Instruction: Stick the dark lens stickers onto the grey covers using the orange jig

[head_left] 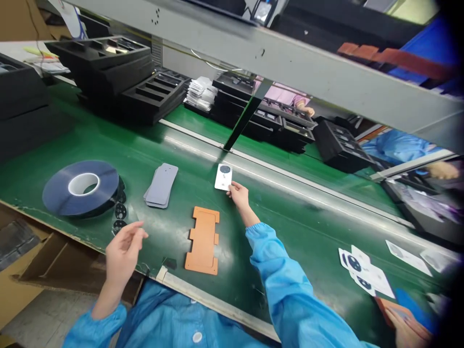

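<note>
My right hand (239,197) reaches forward over the green bench, its thumb and fingers pinching the lower right corner of a white card (222,182). That card bears a round black disc near its top and small marks below. My left hand (123,246) is raised at the bench's near edge, fingers loosely extended with nothing visible in them. Just beyond it lie round black stickers with holes (120,210), trailing from a large roll of clear bluish tape (54,191). A stack of grey phone-shaped sheets (162,186) and an orange notched fixture plate (205,239) lie between my hands.
Several white cards with black discs (377,278) lie at the right, near another person's hand (406,328). Black foam trays (108,72) are stacked at the back left. A metal post (246,118) and an overhead beam (326,72) cross the far side, with co-workers beyond.
</note>
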`<action>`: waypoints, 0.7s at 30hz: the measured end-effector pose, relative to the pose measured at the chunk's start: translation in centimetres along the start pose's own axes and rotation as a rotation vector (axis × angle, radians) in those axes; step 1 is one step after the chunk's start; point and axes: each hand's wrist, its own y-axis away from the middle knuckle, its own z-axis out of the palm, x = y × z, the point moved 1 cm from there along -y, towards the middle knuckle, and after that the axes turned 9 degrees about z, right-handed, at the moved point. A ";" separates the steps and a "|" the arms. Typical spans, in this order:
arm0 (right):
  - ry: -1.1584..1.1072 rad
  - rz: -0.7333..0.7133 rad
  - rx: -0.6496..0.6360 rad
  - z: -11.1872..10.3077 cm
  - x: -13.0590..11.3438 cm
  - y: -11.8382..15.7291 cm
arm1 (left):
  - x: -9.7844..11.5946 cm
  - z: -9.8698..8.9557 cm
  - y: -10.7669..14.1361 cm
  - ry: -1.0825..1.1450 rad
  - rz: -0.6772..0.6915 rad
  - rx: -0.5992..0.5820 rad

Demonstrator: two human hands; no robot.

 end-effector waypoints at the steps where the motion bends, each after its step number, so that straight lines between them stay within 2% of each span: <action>1: 0.023 0.003 0.020 0.0 -0.2 -1.0 | -0.2 -1.0 -0.2 -0.054 0.012 0.065; 4: 0.104 0.009 0.064 0.2 -0.5 -2.6 | -1.5 -3.8 -1.0 -0.179 0.047 0.274; 6: 0.156 0.004 0.089 0.5 -0.5 -2.9 | -3.0 -5.4 -1.7 -0.257 0.045 0.336; 8: 0.202 0.000 0.106 0.6 -0.3 -3.0 | -4.7 -6.7 -2.6 -0.358 0.005 0.278; 11: 0.249 0.014 0.116 0.2 -0.1 -3.0 | -6.8 -8.0 -3.9 -0.439 -0.075 0.105; 15: 0.278 0.034 0.104 -0.8 0.4 -2.5 | -7.5 -7.5 -5.2 -0.293 -0.157 -0.042; 18: 0.303 0.025 0.100 -1.4 0.2 -1.7 | -6.8 -6.1 -5.6 -0.176 -0.186 -0.055; 21: 0.342 -0.024 0.134 -0.9 -0.6 -0.4 | -5.8 -4.8 -5.7 -0.114 -0.209 -0.085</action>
